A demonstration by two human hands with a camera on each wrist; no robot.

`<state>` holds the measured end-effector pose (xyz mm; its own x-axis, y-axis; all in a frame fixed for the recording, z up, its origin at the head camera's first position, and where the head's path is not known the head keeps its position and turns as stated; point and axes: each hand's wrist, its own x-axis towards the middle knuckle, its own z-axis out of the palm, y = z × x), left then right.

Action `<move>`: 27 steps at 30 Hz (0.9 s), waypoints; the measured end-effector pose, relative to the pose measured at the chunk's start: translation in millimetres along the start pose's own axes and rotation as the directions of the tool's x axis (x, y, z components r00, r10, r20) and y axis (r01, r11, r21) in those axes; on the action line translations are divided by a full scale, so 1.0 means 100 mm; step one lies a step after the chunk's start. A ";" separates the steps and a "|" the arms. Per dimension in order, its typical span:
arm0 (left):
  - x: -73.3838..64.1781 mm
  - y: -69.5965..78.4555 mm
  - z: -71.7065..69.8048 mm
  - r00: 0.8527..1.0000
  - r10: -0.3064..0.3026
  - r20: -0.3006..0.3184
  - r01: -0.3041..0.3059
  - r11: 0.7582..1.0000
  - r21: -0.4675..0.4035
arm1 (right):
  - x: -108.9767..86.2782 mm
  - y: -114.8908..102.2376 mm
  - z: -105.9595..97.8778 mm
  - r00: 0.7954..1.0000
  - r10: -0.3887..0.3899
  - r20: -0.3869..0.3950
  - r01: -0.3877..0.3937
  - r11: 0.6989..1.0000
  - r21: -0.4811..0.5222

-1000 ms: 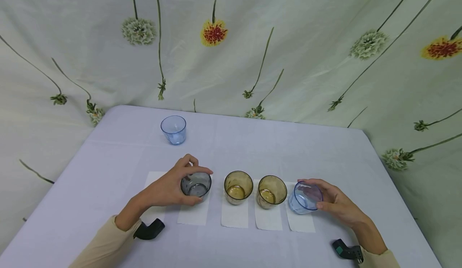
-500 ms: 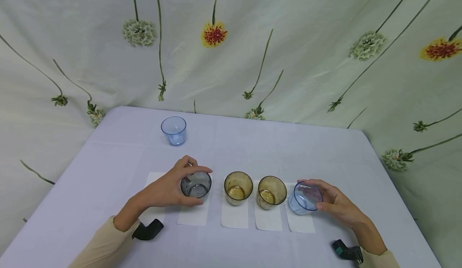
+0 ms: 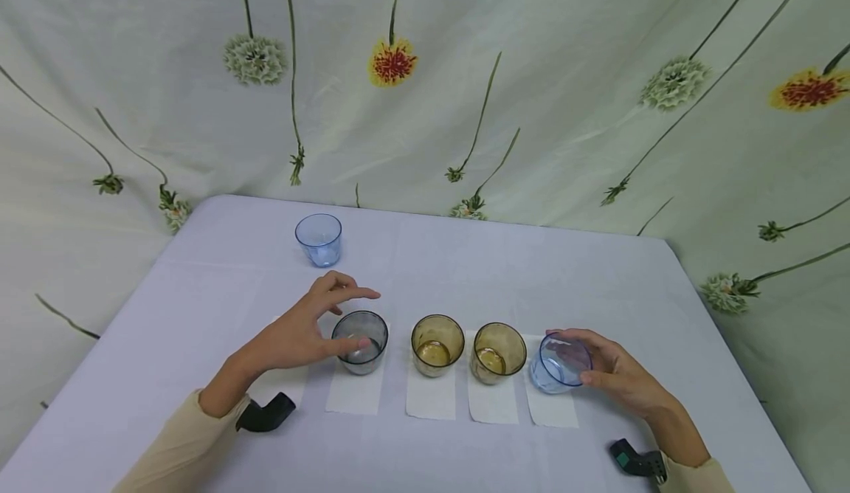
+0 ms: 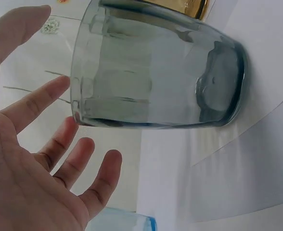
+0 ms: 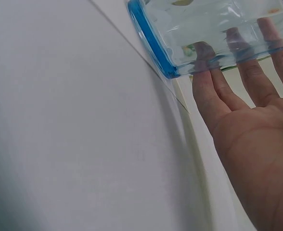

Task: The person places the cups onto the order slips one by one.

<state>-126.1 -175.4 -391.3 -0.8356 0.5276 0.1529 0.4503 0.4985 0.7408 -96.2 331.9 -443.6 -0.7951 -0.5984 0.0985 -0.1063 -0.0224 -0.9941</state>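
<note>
A smoky grey glass stands upright on a white paper strip. My left hand is spread beside it, thumb over the near rim in the head view and index finger beyond the far rim. In the left wrist view the fingers are parted along the rim side of the grey glass, not wrapped round it. At the right end of the row, my right hand grips a light blue glass from its right side. The right wrist view shows its fingers behind that glass.
Two amber glasses stand on strips between the hands. Another blue glass stands farther back on the left. A paper strip lies partly under the left hand. A flower-patterned curtain hangs behind the table.
My left hand has let go of the grey glass; its fingers have spread and moved back to the left. The right hand keeps its hold on the blue glass.
</note>
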 end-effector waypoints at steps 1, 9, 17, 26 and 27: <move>0.00 0.00 -0.01 1.000 0.004 -0.004 -0.004 1.000 0.000 | 0.00 0.00 0.00 1.000 0.000 0.000 0.000 1.000 0.001; 0.04 0.01 -0.12 0.999 -0.022 -0.047 0.021 0.999 -0.027 | 0.01 0.02 -0.03 1.000 -0.013 0.021 0.013 1.000 0.023; 0.10 -0.07 -0.22 0.994 -0.017 -0.105 0.015 1.000 -0.023 | 0.01 0.04 -0.05 0.999 -0.034 0.040 0.032 0.998 0.046; 0.17 -0.18 -0.37 0.961 -0.024 -0.275 0.030 0.999 0.018 | 0.02 0.03 -0.02 1.000 -0.022 0.023 0.021 0.999 0.027; 0.18 -0.19 -0.39 0.957 -0.039 -0.288 0.045 0.999 0.015 | 0.01 0.03 -0.02 1.000 -0.017 0.020 0.017 1.000 0.024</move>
<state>-161.9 -201.8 -377.2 -0.9076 0.2878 0.3058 0.4170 0.5323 0.7367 -98.4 332.7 -446.1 -0.7811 -0.6137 0.1148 -0.1053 -0.0519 -0.9931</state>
